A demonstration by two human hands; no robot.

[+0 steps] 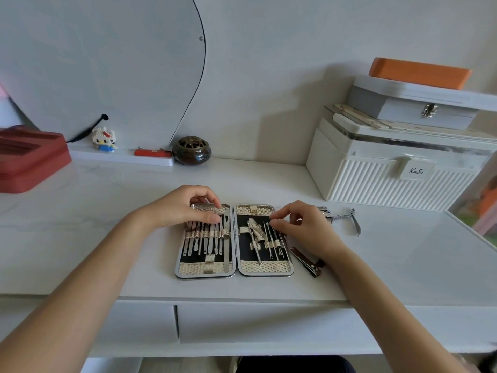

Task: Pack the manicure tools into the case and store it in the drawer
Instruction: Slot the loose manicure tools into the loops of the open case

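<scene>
One open case (234, 270) on worktop (107, 238); left hand (185, 207) curled, pressing tools; right hand (304, 227) pinching one thin pick (271, 232); two clippers (306, 262) beside.

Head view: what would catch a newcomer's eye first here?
The open manicure case lies flat at the centre of the white desk, rows of metal tools strapped into both halves. The left hand rests on its left half, and the right hand hovers over the right half, fingers curled. Nail clippers and nippers lie loose to the right of the case, with a ribbed white box behind.
</scene>
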